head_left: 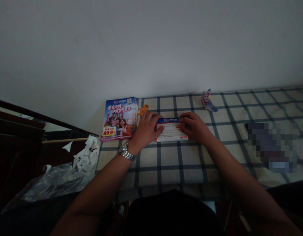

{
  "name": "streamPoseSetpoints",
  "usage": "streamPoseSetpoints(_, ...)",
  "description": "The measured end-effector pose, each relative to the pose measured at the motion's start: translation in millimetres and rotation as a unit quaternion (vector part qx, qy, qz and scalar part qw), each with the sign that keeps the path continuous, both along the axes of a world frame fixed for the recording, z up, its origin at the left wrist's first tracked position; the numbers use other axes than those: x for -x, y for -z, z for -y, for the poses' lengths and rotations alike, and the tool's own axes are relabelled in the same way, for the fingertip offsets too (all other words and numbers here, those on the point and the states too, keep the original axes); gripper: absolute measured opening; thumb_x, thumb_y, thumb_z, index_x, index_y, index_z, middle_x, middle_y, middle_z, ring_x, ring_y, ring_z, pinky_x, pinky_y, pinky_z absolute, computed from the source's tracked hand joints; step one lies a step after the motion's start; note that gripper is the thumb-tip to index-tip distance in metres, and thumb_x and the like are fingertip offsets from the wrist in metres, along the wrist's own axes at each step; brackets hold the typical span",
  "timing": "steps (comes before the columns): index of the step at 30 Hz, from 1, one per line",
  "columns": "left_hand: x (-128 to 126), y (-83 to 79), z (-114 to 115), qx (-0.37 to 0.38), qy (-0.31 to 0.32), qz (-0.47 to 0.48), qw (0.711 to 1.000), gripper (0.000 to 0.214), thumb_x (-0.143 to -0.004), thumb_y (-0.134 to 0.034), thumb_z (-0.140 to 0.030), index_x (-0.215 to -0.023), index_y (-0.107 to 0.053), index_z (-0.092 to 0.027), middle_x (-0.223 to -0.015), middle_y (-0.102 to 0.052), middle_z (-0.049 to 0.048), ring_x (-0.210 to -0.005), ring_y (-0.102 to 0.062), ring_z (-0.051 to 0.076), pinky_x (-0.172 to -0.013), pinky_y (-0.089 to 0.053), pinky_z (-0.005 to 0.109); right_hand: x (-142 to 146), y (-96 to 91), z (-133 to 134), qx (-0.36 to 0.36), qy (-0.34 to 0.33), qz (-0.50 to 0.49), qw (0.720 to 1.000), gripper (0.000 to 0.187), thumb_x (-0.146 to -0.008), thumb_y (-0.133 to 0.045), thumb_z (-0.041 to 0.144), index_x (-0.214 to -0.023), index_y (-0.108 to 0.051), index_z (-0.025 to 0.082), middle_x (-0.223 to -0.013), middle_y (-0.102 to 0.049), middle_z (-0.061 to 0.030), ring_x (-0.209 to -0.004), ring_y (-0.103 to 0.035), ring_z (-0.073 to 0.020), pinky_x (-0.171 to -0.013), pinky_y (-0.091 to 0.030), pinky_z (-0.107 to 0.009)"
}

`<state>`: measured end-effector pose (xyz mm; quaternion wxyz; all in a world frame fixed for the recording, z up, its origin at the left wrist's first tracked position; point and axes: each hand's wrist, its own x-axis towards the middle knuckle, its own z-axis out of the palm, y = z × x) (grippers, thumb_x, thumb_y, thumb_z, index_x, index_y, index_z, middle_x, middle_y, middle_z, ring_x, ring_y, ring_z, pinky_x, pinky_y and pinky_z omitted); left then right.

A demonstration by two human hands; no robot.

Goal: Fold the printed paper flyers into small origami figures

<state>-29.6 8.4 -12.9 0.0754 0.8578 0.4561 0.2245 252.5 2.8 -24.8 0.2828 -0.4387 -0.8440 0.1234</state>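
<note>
A leaflet [172, 130], white with a blue band on top and a red patch low down, lies on the checked cloth in front of me and appears folded. My left hand [148, 127] grips its left side, with the thumb on top and the fingers curled at the upper edge. On the opposite side my right hand [192, 126] holds the right edge, fingers bent over the paper. Parts of both edges are hidden under the fingers. Left of my hands stands a stack of colourful printed flyers [119, 119] marked 89.9.
The checked cloth [149, 170] runs along a pale wall [151, 49]. A folded paper piece [209, 102] stands near the wall. An orange cartoon figure [143, 109] shows beside the stack. At right lies a dark pixelated object [267, 144]; at left, crumpled clear plastic [60, 180].
</note>
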Motion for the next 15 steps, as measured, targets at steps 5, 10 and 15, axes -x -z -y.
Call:
streamPoseSetpoints(5,-0.3,0.6,-0.6,-0.002,0.006,0.006,1.000,0.033,-0.097,-0.069,-0.033,-0.127,-0.062,-0.022,-0.124,-0.057,0.0099,-0.122,-0.052,0.030,-0.110,-0.048,0.051,1.1,-2.1,-0.5,0.016,0.013,-0.006,1.000,0.017,-0.093,-0.069,0.026,-0.110,-0.071,0.025,-0.116,-0.069,-0.0105,-0.109,-0.063,-0.0313,-0.097,-0.051,-0.051)
streamPoseSetpoints(10,-1.2,-2.2,-0.4,0.004,0.012,0.011,1.000,0.030,-0.098,-0.068,-0.032,-0.125,-0.063,-0.021,-0.121,-0.060,0.0090,-0.118,-0.054,0.028,-0.108,-0.049,0.049,2.1,-2.8,0.7,0.017,0.031,0.008,0.999,0.029,-0.092,-0.071,0.028,-0.120,-0.071,0.025,-0.115,-0.069,-0.0119,-0.108,-0.062,-0.0336,-0.094,-0.051,-0.052)
streamPoseSetpoints(15,-1.6,-3.4,0.0,0.000,0.011,0.009,1.000,0.026,-0.097,-0.069,-0.031,-0.121,-0.065,-0.021,-0.116,-0.061,0.0077,-0.113,-0.056,0.028,-0.104,-0.051,0.048,0.5,-1.0,1.2,0.003,0.049,0.017,0.999,0.029,-0.092,-0.073,0.030,-0.120,-0.072,0.022,-0.112,-0.068,-0.0128,-0.103,-0.062,-0.0331,-0.092,-0.052,-0.052)
